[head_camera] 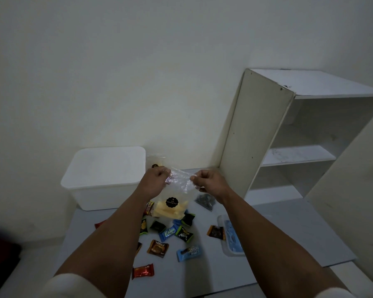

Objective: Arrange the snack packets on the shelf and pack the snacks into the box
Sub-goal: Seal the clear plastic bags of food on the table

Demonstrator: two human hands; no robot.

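Head view shows several items only in part. Both forearms cover much of the table (289,233), and a few snack packets are cut off by them: a red packet (100,223) shows only a corner left of the left forearm, and a brown one (138,247) shows only an edge. Print on most wrappers is too small or blurred to read; "Kalpa" is legible on a blue packet (168,232). A second clear bag (156,161) stands behind the left hand, largely hidden, with its contents unclear. A clear tray with blue contents (232,237) lies near the right forearm; what it holds cannot be identified. The lower left corner of the view is dark and unresolved. The left hand (156,178) and the right hand (207,179) each pinch an upper corner of a clear plastic bag (170,203), fingers curled around the film, so the bag hangs between them above the table, in front of the white box (103,179). The bag is transparent and crinkled at the top, carries a round black label on its front, and holds pale yellow strip-shaped pieces collected at the bottom. Loose small packets lie scattered on the table below it, including an orange-red packet (143,271), a brown packet (158,248), a light blue packet (188,252) and a dark clear pouch (206,200). The white box stands at the table's far left against the wall. A white shelf unit (299,155) stands to the right, its compartments holding no visible packets.
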